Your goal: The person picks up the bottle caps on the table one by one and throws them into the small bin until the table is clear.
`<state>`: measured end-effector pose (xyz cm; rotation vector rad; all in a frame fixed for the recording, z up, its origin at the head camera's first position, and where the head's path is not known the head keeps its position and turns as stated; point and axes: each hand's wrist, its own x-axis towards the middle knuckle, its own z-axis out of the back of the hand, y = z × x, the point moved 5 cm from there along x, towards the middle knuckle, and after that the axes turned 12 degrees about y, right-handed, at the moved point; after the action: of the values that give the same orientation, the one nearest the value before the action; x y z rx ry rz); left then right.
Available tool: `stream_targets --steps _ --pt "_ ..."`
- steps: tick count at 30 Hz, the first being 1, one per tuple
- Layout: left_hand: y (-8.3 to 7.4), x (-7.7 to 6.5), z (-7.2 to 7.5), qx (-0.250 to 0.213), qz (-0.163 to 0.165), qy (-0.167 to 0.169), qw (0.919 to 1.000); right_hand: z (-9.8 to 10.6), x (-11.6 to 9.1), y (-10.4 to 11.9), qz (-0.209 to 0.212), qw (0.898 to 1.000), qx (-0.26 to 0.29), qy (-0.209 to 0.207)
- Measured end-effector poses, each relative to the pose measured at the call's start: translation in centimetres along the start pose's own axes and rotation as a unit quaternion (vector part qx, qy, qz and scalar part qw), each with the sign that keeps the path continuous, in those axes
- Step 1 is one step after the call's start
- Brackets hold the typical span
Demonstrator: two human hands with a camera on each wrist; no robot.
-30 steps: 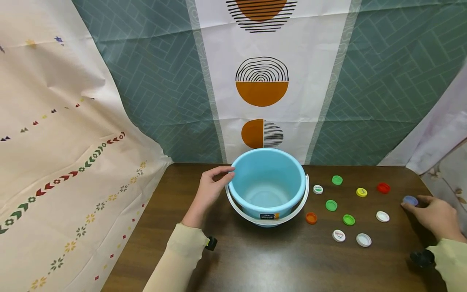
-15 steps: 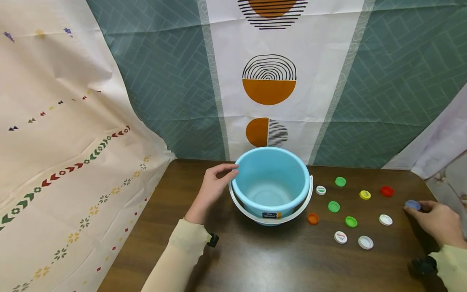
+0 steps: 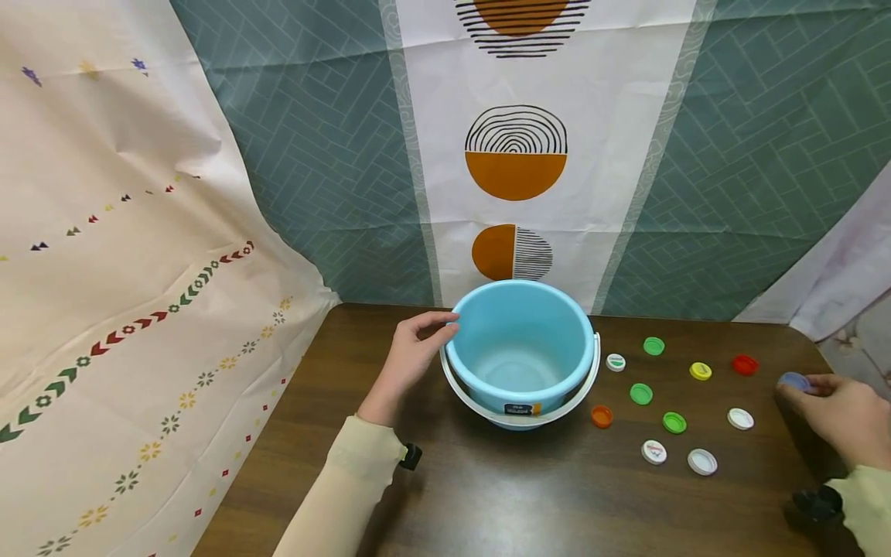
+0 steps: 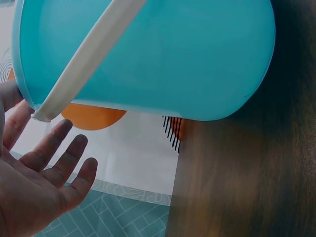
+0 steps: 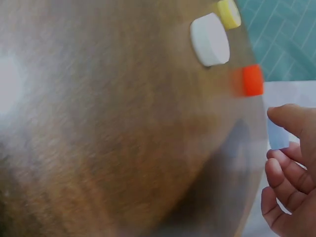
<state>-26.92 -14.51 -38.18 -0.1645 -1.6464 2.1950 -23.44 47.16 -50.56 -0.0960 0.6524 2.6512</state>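
Observation:
A light blue bucket [image 3: 515, 325] stands upright at the back middle of a dark wooden table, its white handle [image 3: 599, 360] lowered toward the front. My left hand [image 3: 412, 352] pinches the left side of the rim between thumb and index finger. In the left wrist view its other fingers [image 4: 64, 163] spread loosely below the handle. At the table's right end, my right hand [image 3: 845, 414] pinches a blue bottle cap [image 3: 793, 381] between thumb and fingers. The right wrist view shows the cap [image 5: 278, 131] on edge under the thumb, partly hidden by the hand.
Several bottle caps lie scattered between bucket and right hand: red [image 3: 745, 365], yellow [image 3: 700, 371], orange [image 3: 602, 416], green [image 3: 641, 394] and white [image 3: 701, 462] among them. Patterned cloths hang behind the table [image 3: 487, 495] and along its left and right sides.
The right hand has taken hold of the blue cap and raised it slightly. My left hand stays at the bucket's rim. The head view has shifted a little.

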Motion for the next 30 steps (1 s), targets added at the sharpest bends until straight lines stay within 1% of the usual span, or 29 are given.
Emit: stream_targets --steps 5,8,11,15,20,22,25,30 --pt "0.1 -0.3 0.2 0.005 0.007 -0.004 1.0 0.8 -0.1 2.2 0.05 0.998 0.026 -0.032" --pt "0.0 -0.3 0.4 0.004 0.001 -0.006 1.0 1.4 -0.3 3.8 0.074 0.995 0.038 -0.046" --pt "-0.1 -0.2 0.4 0.003 -0.001 -0.004 1.0 2.2 -0.7 5.2 0.079 0.994 0.039 -0.061" --pt "-0.2 0.0 0.3 0.004 -0.001 -0.002 1.0 3.2 -1.3 7.0 0.081 0.993 0.053 -0.071" --pt "-0.3 0.0 0.2 0.003 -0.002 0.001 1.0 4.2 -2.2 9.6 0.108 0.987 0.08 -0.086" --pt "-0.4 0.0 0.2 0.002 -0.002 0.001 1.0 4.4 -2.5 10.6 0.121 0.984 0.092 -0.088" --pt "-0.4 0.0 0.1 0.0 -0.003 0.0 1.0 4.7 -2.9 11.9 0.128 0.981 0.11 -0.09" --pt "-0.1 -0.1 -0.1 -0.004 -0.002 -0.001 1.0 4.9 -3.5 13.6 0.148 0.974 0.151 -0.081"
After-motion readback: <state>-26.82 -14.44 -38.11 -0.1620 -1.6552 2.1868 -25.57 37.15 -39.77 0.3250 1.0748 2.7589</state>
